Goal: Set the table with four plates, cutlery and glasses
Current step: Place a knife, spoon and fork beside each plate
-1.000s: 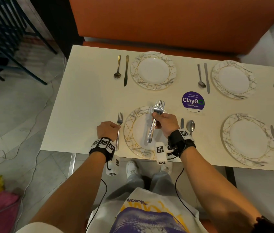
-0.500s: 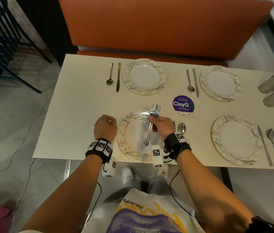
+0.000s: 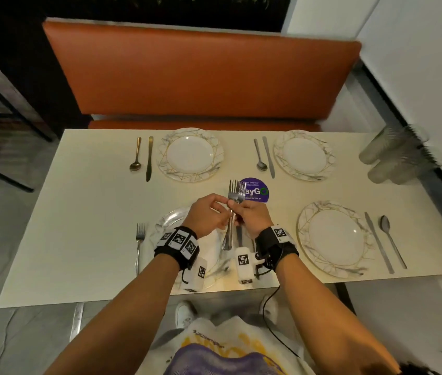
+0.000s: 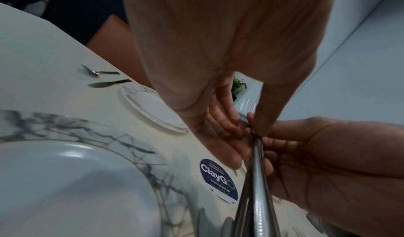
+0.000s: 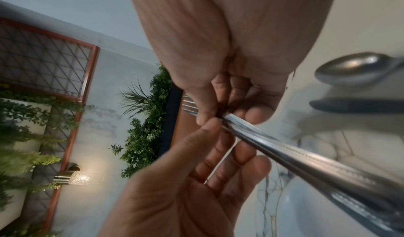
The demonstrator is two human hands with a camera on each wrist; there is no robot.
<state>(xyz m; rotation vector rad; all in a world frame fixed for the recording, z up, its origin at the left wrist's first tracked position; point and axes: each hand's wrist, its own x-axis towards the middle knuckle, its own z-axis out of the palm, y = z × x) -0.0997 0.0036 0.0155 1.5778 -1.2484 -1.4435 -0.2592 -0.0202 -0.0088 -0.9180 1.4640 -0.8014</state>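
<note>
My right hand [image 3: 237, 209] grips a small bundle of steel forks [image 3: 234, 192] upright above the near left plate [image 3: 169, 220]. My left hand [image 3: 221, 205] meets it and pinches the forks' necks between thumb and fingers. The left wrist view shows the handles [image 4: 255, 180] running toward the camera from that pinch. One fork [image 3: 140, 239] lies left of the near left plate. The other plates, far left [image 3: 190, 155], far right [image 3: 303, 155] and near right [image 3: 335, 236], each have a knife and spoon beside them. The right wrist view shows a spoon [image 5: 354, 68] and knife [image 5: 354, 106] under my hand.
A stack of clear glasses [image 3: 398, 155] lies at the table's right end. A purple round sticker [image 3: 257, 190] sits mid-table behind the forks. An orange bench [image 3: 201, 77] backs the far edge. The near table edge [image 3: 133, 297] is just under my wrists.
My left hand left the single fork beside the near left plate and moved right to the bundle in my right hand. The bundle has risen a little and now stands more upright.
</note>
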